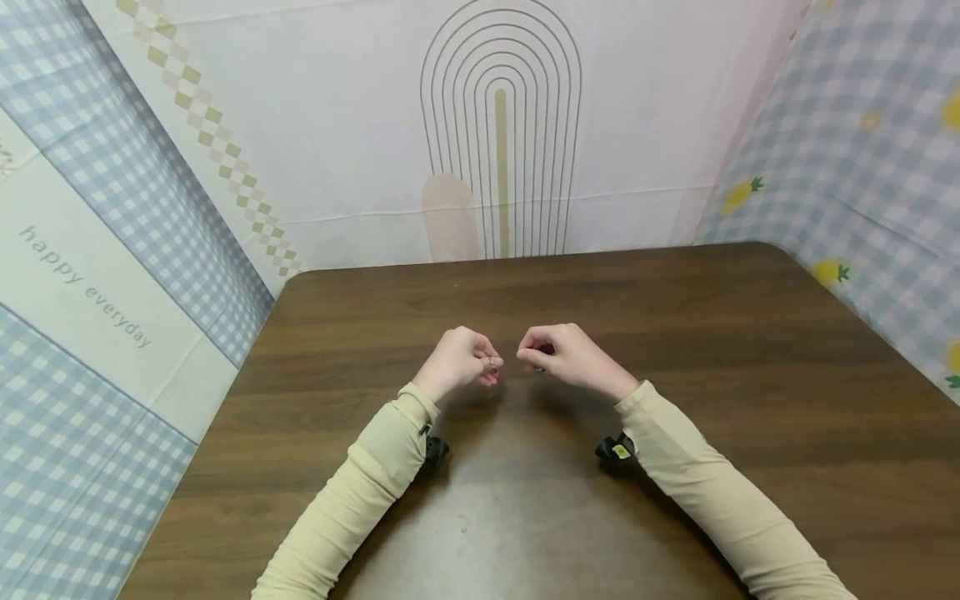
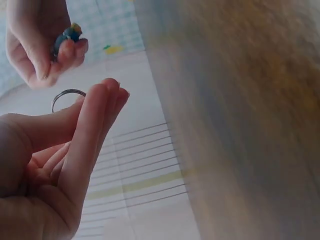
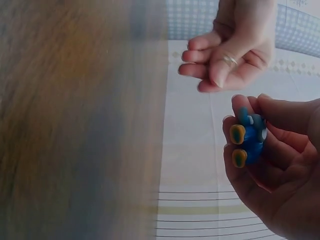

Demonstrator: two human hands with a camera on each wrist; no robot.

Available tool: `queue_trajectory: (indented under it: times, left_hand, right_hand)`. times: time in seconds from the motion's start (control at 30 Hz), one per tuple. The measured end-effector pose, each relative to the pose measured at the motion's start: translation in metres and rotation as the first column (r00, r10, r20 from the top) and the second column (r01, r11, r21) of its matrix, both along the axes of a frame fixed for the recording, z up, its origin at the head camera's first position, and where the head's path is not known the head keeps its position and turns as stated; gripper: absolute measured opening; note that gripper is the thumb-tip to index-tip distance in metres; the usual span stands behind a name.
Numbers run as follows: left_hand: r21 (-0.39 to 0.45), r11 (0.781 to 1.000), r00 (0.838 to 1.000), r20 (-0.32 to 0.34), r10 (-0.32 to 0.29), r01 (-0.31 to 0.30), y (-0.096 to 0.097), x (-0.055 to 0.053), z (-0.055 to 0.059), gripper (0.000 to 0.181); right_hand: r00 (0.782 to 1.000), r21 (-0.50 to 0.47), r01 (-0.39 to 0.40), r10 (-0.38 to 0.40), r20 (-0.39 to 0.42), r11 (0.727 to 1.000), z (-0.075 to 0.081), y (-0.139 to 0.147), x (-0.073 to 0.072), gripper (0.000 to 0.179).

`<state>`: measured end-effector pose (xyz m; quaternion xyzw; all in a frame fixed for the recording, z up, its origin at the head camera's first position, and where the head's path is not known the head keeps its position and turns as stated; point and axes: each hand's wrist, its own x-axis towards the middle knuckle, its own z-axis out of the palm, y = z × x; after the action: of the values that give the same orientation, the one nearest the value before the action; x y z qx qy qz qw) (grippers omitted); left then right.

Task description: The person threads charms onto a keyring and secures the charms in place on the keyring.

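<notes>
My left hand [image 1: 459, 360] is over the middle of the table, its thumb and fingertips pinching a thin metal ring [image 2: 70, 91] like a split key ring. The ring stands up past the thumb in the left wrist view. Across a small gap, my right hand [image 1: 576, 358] holds a little blue figurine [image 3: 254, 149] with yellow-orange feet [image 3: 238, 134]. Thumb and fingers close around the figurine, and its far side is hidden by them. In the head view both things are small and mostly covered by the hands. Ring and figurine are apart.
The brown wood-grain table [image 1: 465, 517] spreads under both forearms. A white cloth [image 1: 337, 125] with arch lines hangs behind its far edge, with blue checked cloth [image 1: 885, 167] at the sides. Black wrist cameras [image 1: 613, 450] sit under the sleeves.
</notes>
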<state>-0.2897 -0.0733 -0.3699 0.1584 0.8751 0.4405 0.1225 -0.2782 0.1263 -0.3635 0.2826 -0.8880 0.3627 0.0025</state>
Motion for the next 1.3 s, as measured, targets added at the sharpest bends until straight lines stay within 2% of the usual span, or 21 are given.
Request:
queue_trajectory:
  times: [0.2, 0.3, 0.37, 0.4, 0.47, 0.57, 0.63, 0.67, 0.73, 0.9, 0.97, 1.03, 1.1, 1.2, 1.3]
  left_hand:
    - [-0.141, 0.99, 0.986, -0.169, -0.011, -0.013, 0.006, 0.009, 0.004, 0.017]
    - [-0.199, 0.98, 0.959, -0.277, -0.058, 0.002, 0.009, 0.013, 0.004, 0.018]
    - [-0.225, 0.974, 0.923, -0.373, -0.096, 0.011, 0.009, 0.014, 0.005, 0.016]
    - [-0.236, 0.972, 0.897, -0.426, -0.115, 0.012, 0.01, 0.015, 0.005, 0.016]
    - [-0.258, 0.966, 0.835, -0.53, -0.147, 0.007, 0.01, 0.017, 0.005, 0.015]
    - [-0.272, 0.962, 0.745, -0.641, -0.183, 0.003, 0.011, 0.019, 0.005, 0.014]
    - [-0.277, 0.961, 0.706, -0.679, -0.2, 0.006, 0.012, 0.02, 0.005, 0.014]
    - [-0.277, 0.961, 0.695, -0.689, -0.205, 0.01, 0.012, 0.021, 0.005, 0.014]
    - [-0.27, 0.963, 0.685, -0.697, -0.211, 0.021, 0.013, 0.021, 0.005, 0.014]
    - [-0.224, 0.974, 0.683, -0.706, -0.187, 0.035, 0.012, 0.02, 0.002, 0.015]
    - [-0.201, 0.979, 0.672, -0.719, -0.177, 0.043, 0.012, 0.019, 0.001, 0.014]
    - [-0.17, 0.984, 0.654, -0.738, -0.169, 0.062, 0.012, 0.018, -0.001, 0.011]
    - [-0.143, 0.987, 0.623, -0.766, -0.158, 0.075, 0.012, 0.017, -0.002, 0.009]
    - [-0.115, 0.99, 0.567, -0.811, -0.144, 0.087, 0.012, 0.017, -0.003, 0.008]
    - [-0.128, 0.989, 0.517, -0.843, -0.151, 0.08, 0.012, 0.016, -0.003, 0.009]
  right_hand:
    - [0.999, -0.01, 0.036, -0.036, -0.012, 0.999, -0.001, 0.0, 0.001, 0.01]
    - [0.998, -0.005, 0.049, -0.049, -0.031, 0.999, -0.001, 0.001, 0.0, 0.01]
    - [0.997, 0.0, 0.054, -0.054, -0.051, 0.999, 0.0, 0.002, 0.0, 0.009]
    - [0.997, 0.001, 0.057, -0.057, -0.06, 0.998, 0.0, 0.002, 0.0, 0.009]
    - [0.995, 0.002, 0.063, -0.063, -0.081, 0.998, 0.0, 0.002, 0.0, 0.009]
    - [0.992, 0.001, 0.067, -0.067, -0.104, 0.998, 0.002, 0.003, 0.0, 0.01]
    - [0.991, -0.001, 0.072, -0.071, -0.116, 0.997, 0.003, 0.003, 0.001, 0.011]
    - [0.99, -0.001, 0.075, -0.075, -0.12, 0.997, 0.004, 0.003, 0.001, 0.011]
    - [0.989, 0.001, 0.085, -0.084, -0.123, 0.996, 0.005, 0.004, 0.002, 0.011]
    - [0.991, -0.008, 0.099, -0.1, -0.094, 0.995, 0.007, 0.006, 0.003, 0.008]
    - [0.992, -0.017, 0.098, -0.099, -0.073, 0.995, 0.008, 0.007, 0.003, 0.008]
    - [0.994, -0.026, 0.099, -0.1, -0.053, 0.995, 0.009, 0.009, 0.004, 0.008]
    - [0.993, -0.033, 0.106, -0.107, -0.041, 0.994, 0.01, 0.01, 0.004, 0.009]
    - [0.992, -0.044, 0.123, -0.125, -0.032, 0.991, 0.011, 0.012, 0.003, 0.01]
    - [0.991, -0.06, 0.128, -0.13, -0.027, 0.99, 0.012, 0.013, 0.002, 0.009]
